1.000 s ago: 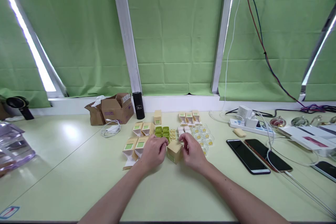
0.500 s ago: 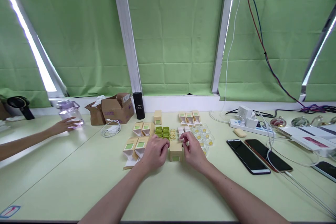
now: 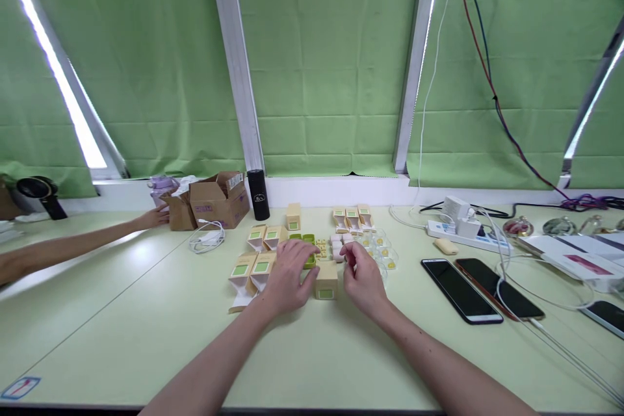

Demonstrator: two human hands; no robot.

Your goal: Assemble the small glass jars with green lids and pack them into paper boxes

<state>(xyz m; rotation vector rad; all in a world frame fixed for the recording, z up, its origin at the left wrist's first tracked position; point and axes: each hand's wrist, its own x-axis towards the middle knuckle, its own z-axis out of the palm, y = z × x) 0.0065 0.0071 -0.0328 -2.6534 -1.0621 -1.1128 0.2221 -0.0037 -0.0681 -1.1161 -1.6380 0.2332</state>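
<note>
Head view: left hand [image 3: 288,278] parted, box [image 3: 326,278] at three o'clock; right hand [image 3: 365,278] narrowed, grip indeterminable, box at nine o'clock.

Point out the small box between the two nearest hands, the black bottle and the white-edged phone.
Small box [image 3: 326,277]: head view, on its top.
Black bottle [image 3: 258,195]: head view, middle of its side.
White-edged phone [image 3: 461,291]: head view, middle of its dark screen.

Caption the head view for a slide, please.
Left hand and right hand flank a small box near green cups; phones lie right.
</note>
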